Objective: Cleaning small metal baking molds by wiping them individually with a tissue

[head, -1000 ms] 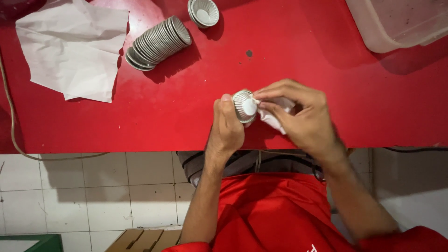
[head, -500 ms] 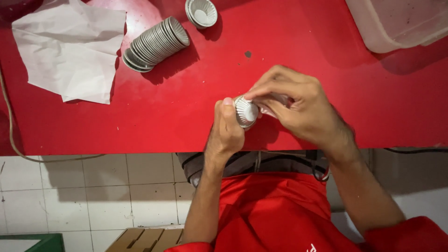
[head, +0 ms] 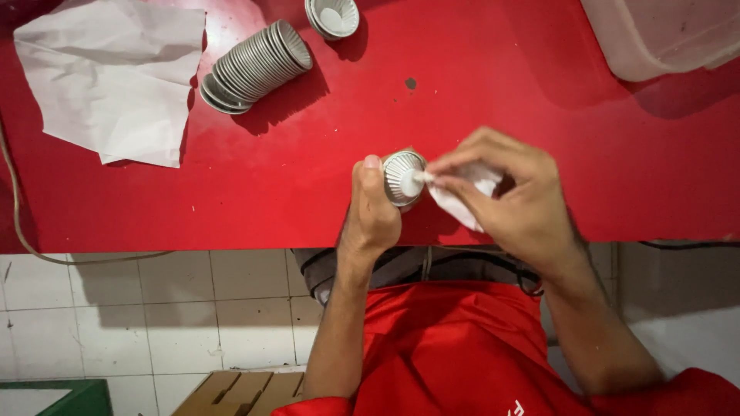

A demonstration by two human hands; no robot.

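- Red table (head: 539,92), tiled floor below.
- Fluted metal cup (head: 402,177): held above the table's near edge, left hand (head: 375,212) closed around its rim; likely light, thin, easily dented.
- Right hand (head: 515,202): fingers pinch white cloth (head: 462,202) into cup.
- Cup stack (head: 256,65), paper (head: 116,77) well apart.

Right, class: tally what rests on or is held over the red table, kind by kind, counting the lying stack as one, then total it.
Stack of fluted metal cups: 1
Single fluted metal cups: 2, one on the table, one in the left hand
White paper sheet: 1
Small white wipe: 1
Translucent plastic tub: 1
Total: 6
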